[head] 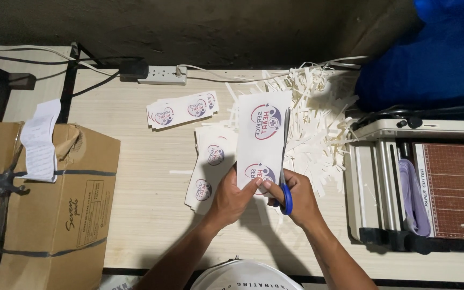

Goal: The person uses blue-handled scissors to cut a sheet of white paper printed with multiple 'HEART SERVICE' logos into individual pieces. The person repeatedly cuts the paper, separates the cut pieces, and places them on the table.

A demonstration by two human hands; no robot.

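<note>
**Scissors Working Up a Printed Sheet, Mid-Frame**

Centre of the frame, and the left hand [232, 198] pinches the lower edge of a white printed sheet [264, 139], thumb on top, fingers curled beneath. The right hand [299, 201] is closed through the blue-handled scissors [285, 196], blades running up the sheet's right edge (I can't tell how wide the blades stand). The sheet is held just above the table [146, 204], two round emblems showing on it.

How far along? A heap of white paper strips [318, 118] sits in the upper middle, so plenty of trimming looks done. A fanned stack of cut labels [183, 110] lies upper left of centre, and more printed sheets [210, 166] wait under the left hand, seemingly uncut. To the right, a paper cutter [430, 182]; to the left, a cardboard box [44, 204].
</note>
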